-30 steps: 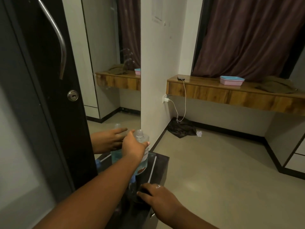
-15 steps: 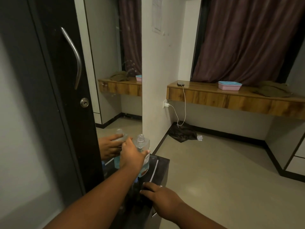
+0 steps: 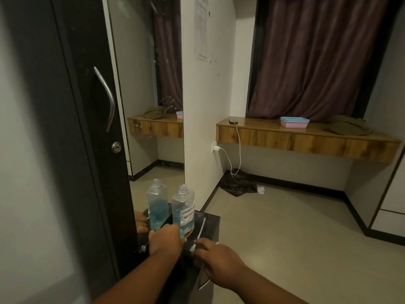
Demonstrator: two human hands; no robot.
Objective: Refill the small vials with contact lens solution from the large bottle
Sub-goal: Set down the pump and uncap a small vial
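The large clear bottle point(image 3: 183, 208) stands upright and uncapped on a small black glossy table point(image 3: 211, 220). It is about half full of blue liquid, and its handwritten white label reads contact lens solution. A mirror on the left shows its reflection point(image 3: 156, 202). My left hand point(image 3: 165, 239) lies low at the bottle's base, fingers curled down over the tabletop and hiding what is beneath. My right hand point(image 3: 217, 256) rests on the table's front right, fingertips beside a small white object point(image 3: 193, 246). No small vial shows clearly.
A dark wardrobe door point(image 3: 87, 128) with a metal handle stands close on the left, and a white wall edge point(image 3: 203, 106) rises behind the table. Further back, a wooden shelf point(image 3: 306, 139) carries a charging phone and a pink-and-blue box. Dark cloth point(image 3: 237, 183) lies on the floor.
My left hand has let go of the bottle's neck and dropped to its base. The bottle now stands free. My right hand stays on the table. The view has tilted upward.
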